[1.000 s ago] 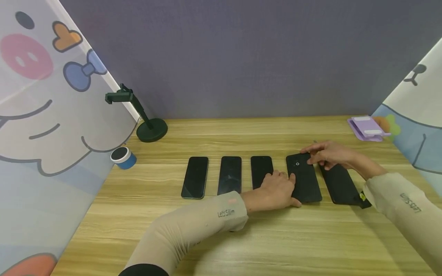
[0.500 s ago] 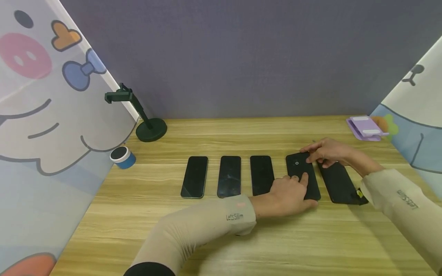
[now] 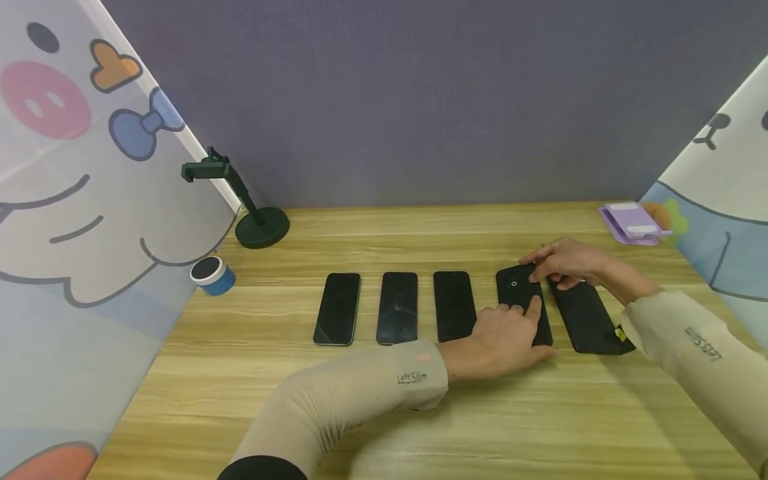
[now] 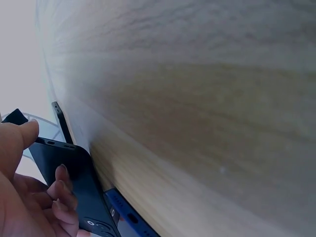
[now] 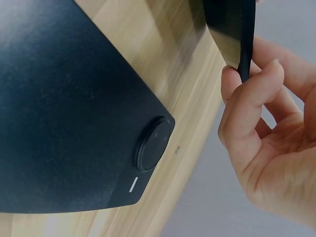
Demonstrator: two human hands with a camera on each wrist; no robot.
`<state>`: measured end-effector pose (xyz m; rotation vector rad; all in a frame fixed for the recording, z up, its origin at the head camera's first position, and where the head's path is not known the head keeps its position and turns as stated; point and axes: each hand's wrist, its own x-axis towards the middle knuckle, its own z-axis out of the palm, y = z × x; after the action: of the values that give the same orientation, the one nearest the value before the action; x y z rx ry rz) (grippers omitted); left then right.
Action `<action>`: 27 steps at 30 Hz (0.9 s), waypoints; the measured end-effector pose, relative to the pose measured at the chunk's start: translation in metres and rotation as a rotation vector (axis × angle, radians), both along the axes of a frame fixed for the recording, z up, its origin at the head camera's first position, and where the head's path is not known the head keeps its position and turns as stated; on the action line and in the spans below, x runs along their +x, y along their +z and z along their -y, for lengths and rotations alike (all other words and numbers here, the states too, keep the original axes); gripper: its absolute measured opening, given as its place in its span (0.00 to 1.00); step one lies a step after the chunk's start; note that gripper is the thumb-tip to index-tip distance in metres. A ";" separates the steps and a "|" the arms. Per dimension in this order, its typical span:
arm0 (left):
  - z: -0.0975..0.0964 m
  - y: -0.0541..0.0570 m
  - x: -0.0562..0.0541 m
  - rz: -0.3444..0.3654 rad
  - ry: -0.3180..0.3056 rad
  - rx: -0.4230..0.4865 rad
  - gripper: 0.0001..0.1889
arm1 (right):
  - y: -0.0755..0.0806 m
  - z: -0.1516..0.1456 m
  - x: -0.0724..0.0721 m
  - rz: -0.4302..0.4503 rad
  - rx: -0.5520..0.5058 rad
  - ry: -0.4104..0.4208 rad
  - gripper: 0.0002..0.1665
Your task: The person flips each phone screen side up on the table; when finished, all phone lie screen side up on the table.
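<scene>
A black smartphone (image 3: 523,290), back up, lies between my two hands, right of centre in the head view. My left hand (image 3: 503,339) holds its near end, the index finger laid on its back and the thumb at the near edge. In the left wrist view, the thumb (image 4: 24,133) touches the end of the phone with the port. At the far end, my right hand (image 3: 567,261) pinches the top corner. The right wrist view shows this end of the smartphone (image 5: 231,29) raised off the table, between thumb and fingers.
Three smartphones lie screen up in a row to the left: one (image 3: 338,309), another (image 3: 397,308) and a third (image 3: 454,303). A black phone (image 3: 585,320) lies under my right wrist. Behind stand a green phone stand (image 3: 262,227), a blue tub (image 3: 217,277) and a purple stand (image 3: 633,223).
My left hand has slid rightwards along the near end of the smartphone, and its index finger now reaches further over the back. The right hand stays at the top corner; the phone has turned slightly.
</scene>
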<state>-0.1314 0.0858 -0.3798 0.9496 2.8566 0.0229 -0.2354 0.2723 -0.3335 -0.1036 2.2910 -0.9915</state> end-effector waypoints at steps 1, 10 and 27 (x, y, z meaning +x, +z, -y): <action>0.000 0.000 0.000 -0.007 -0.004 -0.001 0.46 | 0.001 0.001 0.000 0.003 -0.002 -0.001 0.38; 0.000 0.000 0.003 -0.078 -0.018 -0.017 0.44 | 0.005 0.003 0.000 0.001 0.009 -0.001 0.38; 0.014 0.012 0.005 -0.114 -0.031 0.102 0.34 | 0.007 0.009 0.007 -0.136 -0.001 -0.027 0.37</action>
<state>-0.1267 0.0715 -0.3680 1.0469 2.9693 0.1161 -0.2287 0.2632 -0.3265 -0.1455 2.4206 -1.0278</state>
